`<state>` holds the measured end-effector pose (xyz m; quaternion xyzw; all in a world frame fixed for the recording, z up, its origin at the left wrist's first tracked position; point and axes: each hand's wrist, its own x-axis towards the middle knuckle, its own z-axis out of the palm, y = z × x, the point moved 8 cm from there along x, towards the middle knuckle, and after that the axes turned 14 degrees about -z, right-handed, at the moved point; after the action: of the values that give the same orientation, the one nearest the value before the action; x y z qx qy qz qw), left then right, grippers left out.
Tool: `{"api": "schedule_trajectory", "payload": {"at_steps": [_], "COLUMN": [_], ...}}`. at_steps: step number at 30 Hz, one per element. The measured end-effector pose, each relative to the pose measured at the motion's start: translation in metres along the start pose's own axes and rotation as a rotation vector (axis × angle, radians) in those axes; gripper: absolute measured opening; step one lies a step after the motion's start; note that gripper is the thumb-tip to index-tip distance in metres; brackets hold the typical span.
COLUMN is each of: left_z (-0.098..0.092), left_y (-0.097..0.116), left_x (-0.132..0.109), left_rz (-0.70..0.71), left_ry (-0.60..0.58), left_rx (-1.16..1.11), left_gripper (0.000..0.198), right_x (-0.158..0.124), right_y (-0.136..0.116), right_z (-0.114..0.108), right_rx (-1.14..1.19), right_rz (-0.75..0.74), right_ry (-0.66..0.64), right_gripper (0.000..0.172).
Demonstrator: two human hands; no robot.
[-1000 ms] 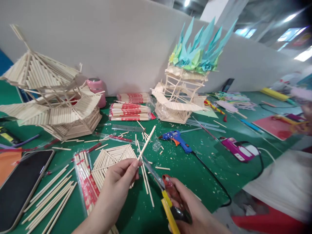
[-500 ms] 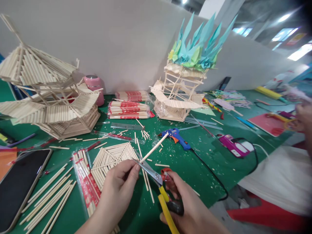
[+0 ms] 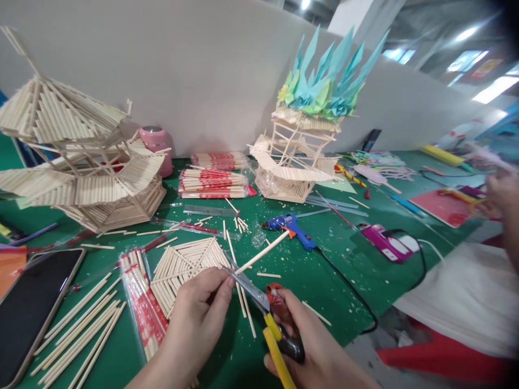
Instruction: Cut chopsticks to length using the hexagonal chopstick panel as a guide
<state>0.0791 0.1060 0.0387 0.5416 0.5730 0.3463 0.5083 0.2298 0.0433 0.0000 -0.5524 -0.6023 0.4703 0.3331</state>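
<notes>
My left hand (image 3: 206, 305) pinches one end of a pale wooden stick (image 3: 263, 252), which points up and to the right. In my right hand (image 3: 306, 335) is a pair of scissors (image 3: 253, 290) with yellow, black and red handles. Its blades lie across the stick close to my left fingertips. Just beyond my left hand lies a flat web-patterned panel of sticks (image 3: 190, 263) on the green table. A blue glue gun (image 3: 294, 229) rests past the stick's far end.
Stick-built pavilions stand at the back: one with a pointed roof (image 3: 85, 156), another topped with blue paper leaves (image 3: 304, 151). A phone (image 3: 36, 308), loose sticks (image 3: 81, 337) and packaged sticks (image 3: 141, 302) lie left. A purple power strip (image 3: 383, 243) and another person's hand (image 3: 503, 194) are right.
The stick's far end has swung down and to the right, now overlapping the glue gun's trigger area. Both hands keep nearly the same place.
</notes>
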Motion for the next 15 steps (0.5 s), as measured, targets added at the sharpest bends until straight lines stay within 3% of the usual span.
{"api": "schedule_trajectory", "payload": {"at_steps": [11, 15], "left_z": [0.0014, 0.0], "left_y": [0.0027, 0.0035], "left_x": [0.0019, -0.0015], "left_rz": [0.012, 0.033], "left_ry": [-0.008, 0.006], "left_rx": [0.043, 0.045], "left_gripper": [0.026, 0.025], "right_x": [0.0006, -0.0016], "right_y": [0.005, 0.0059], "right_z": [0.0045, 0.0021], "right_rx": [0.053, -0.02], "right_rz": [0.03, 0.016], "right_ry": [0.01, 0.015], "right_gripper": [0.045, 0.053]}}
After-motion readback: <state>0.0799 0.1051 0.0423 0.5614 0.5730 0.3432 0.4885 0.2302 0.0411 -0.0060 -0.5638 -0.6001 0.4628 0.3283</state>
